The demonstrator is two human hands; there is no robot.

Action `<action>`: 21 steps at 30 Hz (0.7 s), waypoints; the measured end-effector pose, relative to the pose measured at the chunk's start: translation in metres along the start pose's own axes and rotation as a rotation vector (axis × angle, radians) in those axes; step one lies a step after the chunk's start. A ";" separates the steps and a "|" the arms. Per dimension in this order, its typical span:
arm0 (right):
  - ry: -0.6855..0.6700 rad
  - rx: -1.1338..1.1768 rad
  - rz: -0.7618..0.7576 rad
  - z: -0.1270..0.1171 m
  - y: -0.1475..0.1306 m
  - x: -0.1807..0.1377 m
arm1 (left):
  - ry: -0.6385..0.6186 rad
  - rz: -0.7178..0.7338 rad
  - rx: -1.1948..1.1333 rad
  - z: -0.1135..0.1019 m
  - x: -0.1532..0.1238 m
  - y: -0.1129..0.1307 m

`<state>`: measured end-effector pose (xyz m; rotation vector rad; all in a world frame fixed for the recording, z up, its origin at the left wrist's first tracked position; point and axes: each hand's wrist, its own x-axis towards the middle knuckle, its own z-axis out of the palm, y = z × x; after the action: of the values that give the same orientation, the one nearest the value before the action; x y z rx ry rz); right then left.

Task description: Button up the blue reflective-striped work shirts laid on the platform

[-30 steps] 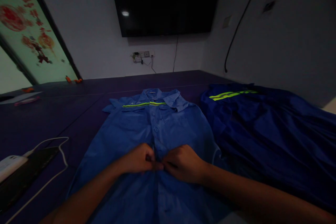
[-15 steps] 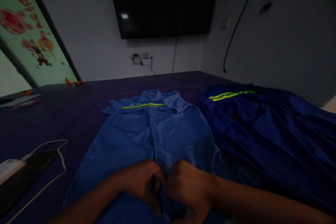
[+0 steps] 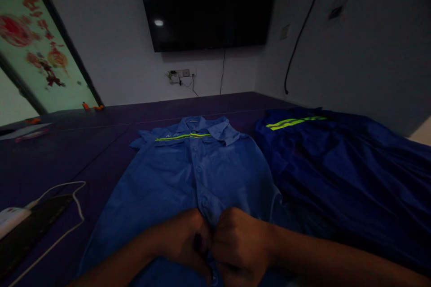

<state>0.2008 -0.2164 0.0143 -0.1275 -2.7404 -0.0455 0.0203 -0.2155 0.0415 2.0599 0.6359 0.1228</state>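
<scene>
A blue short-sleeved work shirt (image 3: 161, 184) lies flat, front side up, its collar pointing away from me. A yellow-green stripe crosses its chest, and buttons run down the middle placket. Both my hands meet low on that placket. My left hand (image 3: 186, 242) is closed on the shirt's front edge, thumb pointing down. Beside it, touching, my right hand (image 3: 237, 244) has its fingers curled tightly on the same placket. A button shows dimly just below the fingertips; the exact pinch is hidden in shadow.
To the right lies a darker blue garment (image 3: 319, 166) with a yellow-green band. At left a white power adapter (image 3: 13, 219) with a cable rests on a dark phone-like slab (image 3: 40, 219). A television (image 3: 208, 4) hangs on the wall above the purple surface (image 3: 111, 121).
Both hands stay at the lower placket. My right hand's fingers and thumb have curled in more tightly, and my left thumb has shifted inward. The view has moved very slightly.
</scene>
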 end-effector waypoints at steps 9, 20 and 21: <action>0.217 0.108 0.033 -0.003 0.002 0.003 | 0.027 0.034 0.137 0.008 0.001 -0.010; 0.397 0.654 0.563 -0.017 0.010 0.007 | -0.008 -0.066 -0.155 0.002 -0.002 0.004; 0.403 0.686 0.608 -0.017 0.011 0.007 | 0.021 -0.098 -0.172 -0.001 -0.002 0.005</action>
<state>0.2016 -0.2056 0.0326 -0.6564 -2.0734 0.9100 0.0204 -0.2184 0.0467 1.8607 0.7129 0.1375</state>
